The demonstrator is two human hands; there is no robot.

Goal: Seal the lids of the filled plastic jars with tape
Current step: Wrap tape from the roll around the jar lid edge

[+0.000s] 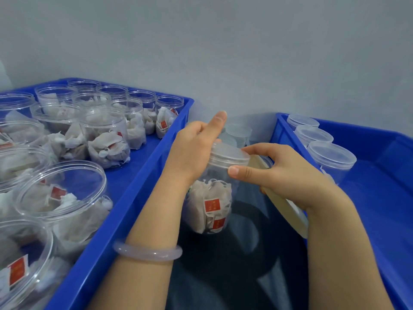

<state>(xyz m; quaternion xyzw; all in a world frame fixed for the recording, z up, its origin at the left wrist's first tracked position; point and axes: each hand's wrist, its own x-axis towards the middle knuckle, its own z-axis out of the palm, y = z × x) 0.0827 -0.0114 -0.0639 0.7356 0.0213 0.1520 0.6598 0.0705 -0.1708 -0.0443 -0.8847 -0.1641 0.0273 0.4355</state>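
So here's where we are: the jar (210, 206) is up in the air in the gap between the two blue crates, the left crate (138, 182) full of open jars (107, 139) and the right crate (380, 139) with a row of lidded jars (330, 157). Its long axis runs from the base, low and close to us, up and away to the lid (228, 156), leaning a bit to the right. Our left hand (192, 148) is wrapped round the jar's shoulder on the left side, index finger sticking straight up and doing nothing. Our right hand (279, 173) comes in from the right, curled over the tape roll (288, 211), with the thumb tip on the lid's side wall and the fingertips on its top edge. So both hands touch the jar, but the right one sits right at the seam, which is the bit that counts. Our guess is the tape has to run round that seam, across the jar's axis, so the left hand spins the jar while the right feeds. We honestly can't tell if any strip is stuck down yet; it's too clear to see.
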